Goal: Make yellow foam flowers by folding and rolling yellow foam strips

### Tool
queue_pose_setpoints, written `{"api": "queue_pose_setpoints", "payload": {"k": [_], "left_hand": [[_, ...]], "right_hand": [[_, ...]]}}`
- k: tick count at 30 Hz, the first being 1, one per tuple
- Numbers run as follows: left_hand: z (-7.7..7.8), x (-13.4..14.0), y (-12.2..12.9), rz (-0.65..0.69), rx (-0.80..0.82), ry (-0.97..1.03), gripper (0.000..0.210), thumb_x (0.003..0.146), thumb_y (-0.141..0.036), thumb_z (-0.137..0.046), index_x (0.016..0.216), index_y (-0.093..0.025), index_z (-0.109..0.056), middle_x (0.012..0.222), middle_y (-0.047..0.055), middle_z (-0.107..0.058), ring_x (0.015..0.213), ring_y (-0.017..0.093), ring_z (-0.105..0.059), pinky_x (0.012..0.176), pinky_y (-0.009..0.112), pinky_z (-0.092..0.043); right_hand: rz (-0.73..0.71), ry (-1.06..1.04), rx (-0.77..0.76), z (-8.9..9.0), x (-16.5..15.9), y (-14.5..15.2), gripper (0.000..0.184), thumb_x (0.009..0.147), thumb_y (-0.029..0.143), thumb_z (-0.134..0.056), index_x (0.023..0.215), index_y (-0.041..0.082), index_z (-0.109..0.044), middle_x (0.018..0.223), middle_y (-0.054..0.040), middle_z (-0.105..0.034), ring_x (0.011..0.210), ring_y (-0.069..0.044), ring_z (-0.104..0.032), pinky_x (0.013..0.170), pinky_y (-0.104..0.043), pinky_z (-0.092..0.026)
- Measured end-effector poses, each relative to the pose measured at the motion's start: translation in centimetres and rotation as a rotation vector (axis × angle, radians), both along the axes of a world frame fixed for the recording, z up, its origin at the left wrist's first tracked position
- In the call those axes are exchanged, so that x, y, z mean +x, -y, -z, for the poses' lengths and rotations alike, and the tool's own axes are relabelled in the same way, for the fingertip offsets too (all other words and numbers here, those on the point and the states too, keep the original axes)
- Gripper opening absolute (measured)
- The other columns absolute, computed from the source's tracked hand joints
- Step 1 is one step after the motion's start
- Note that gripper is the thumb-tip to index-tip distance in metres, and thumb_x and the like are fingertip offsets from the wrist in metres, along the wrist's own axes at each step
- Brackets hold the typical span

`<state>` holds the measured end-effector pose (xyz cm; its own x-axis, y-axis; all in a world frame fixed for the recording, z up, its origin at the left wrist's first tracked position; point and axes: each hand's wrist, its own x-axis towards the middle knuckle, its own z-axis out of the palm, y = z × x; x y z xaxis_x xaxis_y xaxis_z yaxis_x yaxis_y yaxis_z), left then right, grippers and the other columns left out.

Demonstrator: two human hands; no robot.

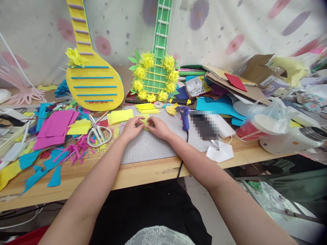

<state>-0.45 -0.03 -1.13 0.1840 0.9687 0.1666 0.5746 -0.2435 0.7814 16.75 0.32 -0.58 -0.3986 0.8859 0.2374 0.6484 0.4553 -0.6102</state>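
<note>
Both hands meet over the grey cutting mat (150, 146), working on a small piece of yellow paper (143, 117). My left hand (133, 127) pinches its left side, and my right hand (157, 126) has its fingers closed on the right side. Fingers cover part of the sheet. A stack of yellow paper (121, 116) lies just left of my left hand. Behind the hands are cut yellow strips (147, 108). To the right of my right hand, a purple glue gun (184, 119) rests on the mat, its cord running over the table edge.
Scissors (98, 132) lie left of the mat among magenta sheets (55, 127) and blue scraps (55, 160). Behind stand a yellow paper guitar (94, 81) and a green one (158, 73) with yellow flowers. A cup in plastic (263, 124) and a white jug (281, 143) sit right.
</note>
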Motion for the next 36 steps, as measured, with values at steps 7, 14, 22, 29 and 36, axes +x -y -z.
{"api": "queue_pose_setpoints", "payload": {"k": [7,14,22,29,36], "left_hand": [[0.0,0.0,0.0,-0.023,0.003,0.005,0.029,0.076,-0.025,-0.057,0.105,-0.019,-0.057,0.082,0.002,-0.068,0.083,0.016,-0.061,0.082,0.033,-0.045],[0.1,0.4,0.2,-0.1,0.031,-0.072,0.028,0.075,-0.023,-0.056,0.103,-0.02,-0.057,0.08,0.001,-0.067,0.081,0.018,-0.059,0.078,0.034,-0.045],[-0.5,0.7,0.9,-0.11,0.113,-0.206,0.025,0.076,-0.019,-0.055,0.101,-0.022,-0.056,0.081,0.002,-0.067,0.094,0.023,-0.053,0.083,0.036,-0.042],[-0.5,0.8,0.9,-0.114,0.125,-0.225,0.024,0.077,-0.019,-0.055,0.1,-0.022,-0.055,0.082,0.003,-0.066,0.094,0.023,-0.052,0.083,0.037,-0.043],[-0.7,1.0,1.0,-0.11,0.136,-0.285,0.022,0.077,-0.019,-0.053,0.098,-0.023,-0.056,0.08,0.003,-0.065,0.097,0.025,-0.052,0.083,0.038,-0.043]], "right_hand": [[0.02,0.034,0.006,0.0,-0.2,0.0,0.018,0.082,0.029,-0.061,0.094,0.017,-0.055,0.084,-0.0024,-0.065,0.077,-0.014,-0.056,0.071,-0.027,-0.039],[0.015,0.079,0.057,0.0,-0.3,0.2,0.02,0.082,0.031,-0.06,0.096,0.018,-0.055,0.085,-0.003,-0.064,0.082,-0.016,-0.056,0.074,-0.028,-0.038],[-0.027,0.11,0.085,-0.1,-0.1,0.5,0.023,0.079,0.029,-0.061,0.098,0.017,-0.054,0.087,-0.0039,-0.063,0.085,-0.017,-0.055,0.078,-0.029,-0.039],[-0.037,0.101,0.074,0.1,-0.1,0.2,0.02,0.08,0.03,-0.06,0.094,0.017,-0.054,0.088,-0.0038,-0.062,0.084,-0.016,-0.054,0.078,-0.029,-0.039],[-0.047,0.105,0.081,0.3,0.0,0.2,0.018,0.08,0.03,-0.06,0.093,0.018,-0.055,0.089,-0.0037,-0.061,0.086,-0.016,-0.053,0.079,-0.029,-0.039]]}}
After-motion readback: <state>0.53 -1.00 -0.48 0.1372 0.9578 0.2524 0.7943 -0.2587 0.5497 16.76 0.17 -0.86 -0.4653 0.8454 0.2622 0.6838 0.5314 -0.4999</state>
